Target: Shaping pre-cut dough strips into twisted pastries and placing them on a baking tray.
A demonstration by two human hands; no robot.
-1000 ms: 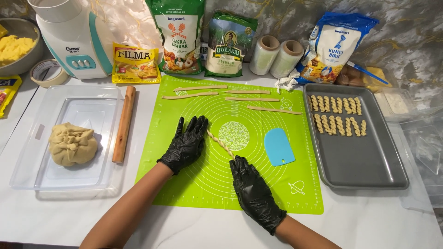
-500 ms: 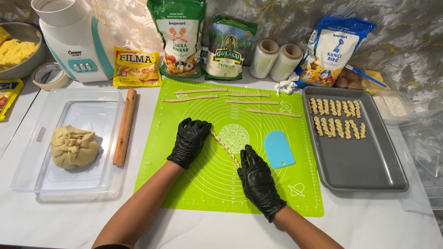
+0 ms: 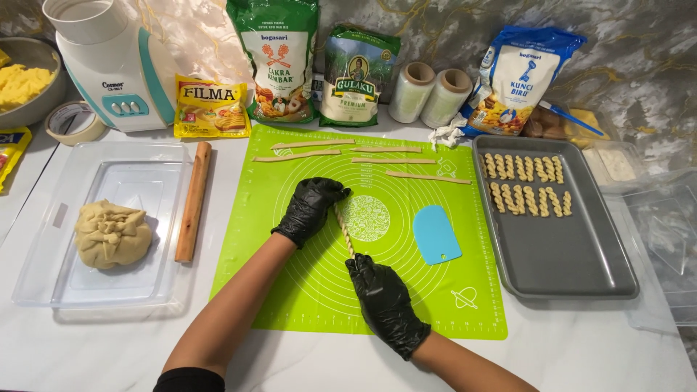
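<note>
The fingertips of both hands meet a thin twisted dough strip (image 3: pixel 344 231) that lies on the green mat (image 3: pixel 305 290), near its middle. The left hand (image 3: pixel 311 209), in a black glove, pinches the far end of the strip with bent fingers closed around it. The right hand (image 3: pixel 385 301), also in a black glove, pinches the near end between thumb and first fingers. The strip runs a little slanted between the two hands, just left of the dotted circle printed on the mat.

A light blue scraper (image 3: pixel 437 234) lies on the mat to the right of the strip, apart from it. At the far edge of the mat lie several flat dough strips (image 3: pixel 312 144), not twisted.

To the right of the mat stands a grey baking tray (image 3: pixel 566 261). In its far part are two rows of short twisted dough pieces (image 3: pixel 526 183); the near part is bare. To the left of the mat is a clear plastic tray (image 3: pixel 138 181) with a lump of dough (image 3: pixel 112 234) in it, and a wooden rolling pin (image 3: pixel 194 200) rests along its right rim. At the far left is a metal bowl (image 3: pixel 33 109) with yellow stuff in it.

Both forearms come from the near edge. The left arm slants to the far right, the right arm slants to the far left, so the hands stand one behind the other along the strip.
</note>
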